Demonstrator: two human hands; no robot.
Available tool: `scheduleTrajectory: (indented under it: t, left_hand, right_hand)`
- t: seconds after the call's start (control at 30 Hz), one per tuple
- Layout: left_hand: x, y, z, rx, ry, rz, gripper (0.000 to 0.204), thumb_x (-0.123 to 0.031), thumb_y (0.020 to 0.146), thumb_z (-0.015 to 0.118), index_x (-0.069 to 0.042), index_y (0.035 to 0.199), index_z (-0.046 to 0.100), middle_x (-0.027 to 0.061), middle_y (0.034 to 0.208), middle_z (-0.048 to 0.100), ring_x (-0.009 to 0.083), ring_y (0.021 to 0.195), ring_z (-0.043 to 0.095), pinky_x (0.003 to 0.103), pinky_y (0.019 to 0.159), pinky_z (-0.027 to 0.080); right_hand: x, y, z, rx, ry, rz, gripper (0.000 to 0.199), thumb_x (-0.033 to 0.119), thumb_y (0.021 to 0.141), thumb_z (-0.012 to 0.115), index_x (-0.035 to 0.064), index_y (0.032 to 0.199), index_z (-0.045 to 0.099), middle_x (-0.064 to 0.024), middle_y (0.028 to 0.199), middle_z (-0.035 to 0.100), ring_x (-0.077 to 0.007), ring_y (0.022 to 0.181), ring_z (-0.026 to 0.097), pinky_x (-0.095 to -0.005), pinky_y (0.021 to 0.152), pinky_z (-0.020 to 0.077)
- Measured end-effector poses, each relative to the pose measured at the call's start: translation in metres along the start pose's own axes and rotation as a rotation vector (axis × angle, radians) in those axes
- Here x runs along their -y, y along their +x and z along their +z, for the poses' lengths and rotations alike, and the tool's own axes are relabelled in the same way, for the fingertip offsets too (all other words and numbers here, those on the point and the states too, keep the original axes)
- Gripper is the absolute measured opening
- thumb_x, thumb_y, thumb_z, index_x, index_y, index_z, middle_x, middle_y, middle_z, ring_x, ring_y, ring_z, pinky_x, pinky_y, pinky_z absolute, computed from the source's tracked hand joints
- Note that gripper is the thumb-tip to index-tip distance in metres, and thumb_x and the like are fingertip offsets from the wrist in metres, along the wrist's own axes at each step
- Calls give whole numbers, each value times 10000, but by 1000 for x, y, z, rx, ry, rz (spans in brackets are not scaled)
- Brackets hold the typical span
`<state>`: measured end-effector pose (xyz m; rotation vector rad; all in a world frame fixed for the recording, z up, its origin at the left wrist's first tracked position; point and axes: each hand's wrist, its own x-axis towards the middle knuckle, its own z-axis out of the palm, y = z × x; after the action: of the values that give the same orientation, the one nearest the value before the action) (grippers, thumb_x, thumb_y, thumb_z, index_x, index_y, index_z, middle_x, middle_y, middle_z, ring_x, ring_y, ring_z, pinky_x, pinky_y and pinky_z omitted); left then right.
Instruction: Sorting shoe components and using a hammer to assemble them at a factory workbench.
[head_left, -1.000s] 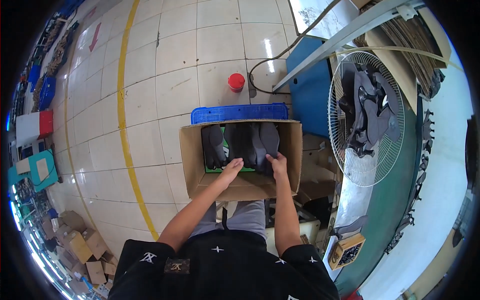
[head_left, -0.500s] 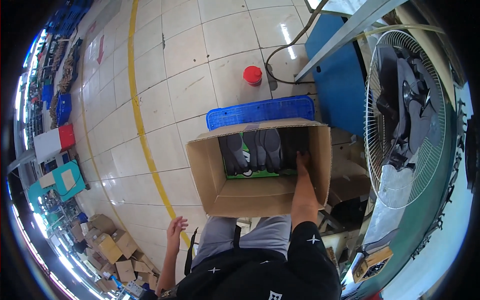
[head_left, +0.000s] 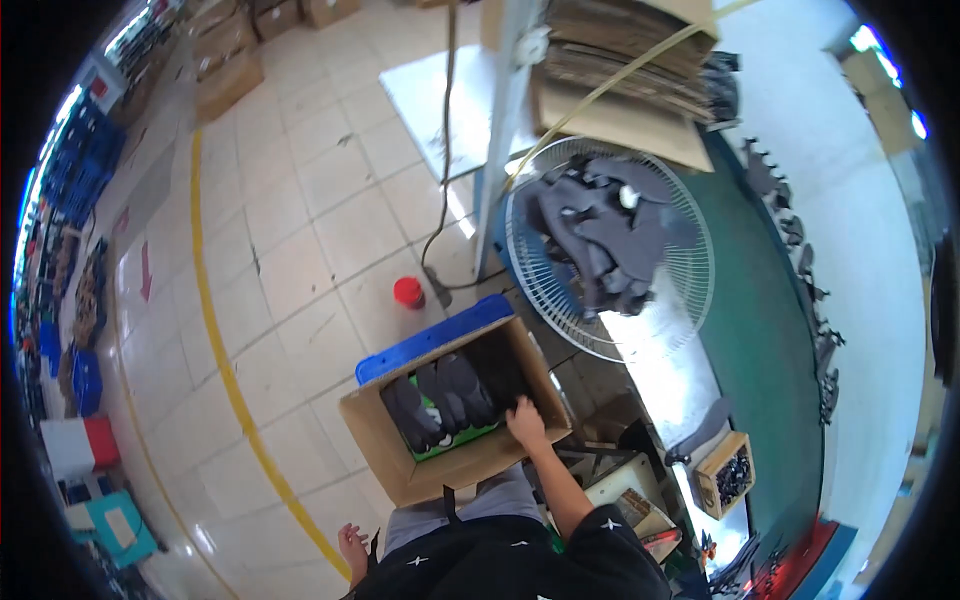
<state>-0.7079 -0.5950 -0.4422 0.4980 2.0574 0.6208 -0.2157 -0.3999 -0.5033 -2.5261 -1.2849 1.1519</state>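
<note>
An open cardboard box stands tilted in front of my legs. Inside it, several dark grey curved pieces lie side by side over something green; the right end of the box is in dark shadow. My right hand is over the right part of the box, fingers loosely bent and slightly apart, with nothing visible in them. Low at the left, away from the box, my left hand hangs with its fingers apart and holds nothing.
A blue plastic crate sits behind the box, with a red-capped container beyond. To the right, a white wire basket of grey pieces stands at a green-topped bench. A wooden box of small dark parts is nearer.
My view has turned right, bringing more of the bench into sight. My right hand has drawn back from deep inside the box toward its near right side. My left hand stays apart and empty.
</note>
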Motion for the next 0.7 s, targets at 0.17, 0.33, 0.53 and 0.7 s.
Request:
scheduleTrajectory:
  t: [0.17, 0.33, 0.53, 0.7]
  left_hand:
    - [-161, 50, 97, 178, 26, 668, 246, -56, 948, 462, 15, 1164, 555, 112, 1049, 637, 151, 848, 615, 275, 738, 494]
    - [-419, -50, 264, 548, 57, 1371, 189, 40, 908, 477, 36, 1054, 597, 140, 995, 625, 251, 971, 626, 334, 851, 487]
    - [-571, -172, 473, 617, 429, 2150, 299, -39, 807, 605, -15, 1104, 600, 151, 1072, 620, 312, 1007, 596, 390, 855, 482]
    - [-608, -140, 558, 114, 1453, 1986, 534, -300, 660, 806, -76, 1113, 634, 95, 1125, 607, 290, 1077, 570, 430, 869, 439]
  right_hand:
    - [16, -95, -130, -388, 313, -143, 236, 255, 884, 603, 26, 918, 652, -195, 841, 674, -365, 798, 664, -447, 713, 517]
    - [-50, -169, -260, -1146, 122, 271, 141, 162, 873, 586, 43, 938, 624, -193, 907, 647, -360, 830, 634, -430, 723, 497]
    - [-168, -143, -278, -839, 242, 920, 556, 276, 793, 675, -84, 1166, 473, -261, 1092, 606, -399, 1032, 608, -461, 877, 495]
    - [-179, -129, -256, -749, 490, 745, 615, 299, 773, 779, -104, 1144, 500, -222, 1029, 665, -346, 873, 670, -418, 772, 531]
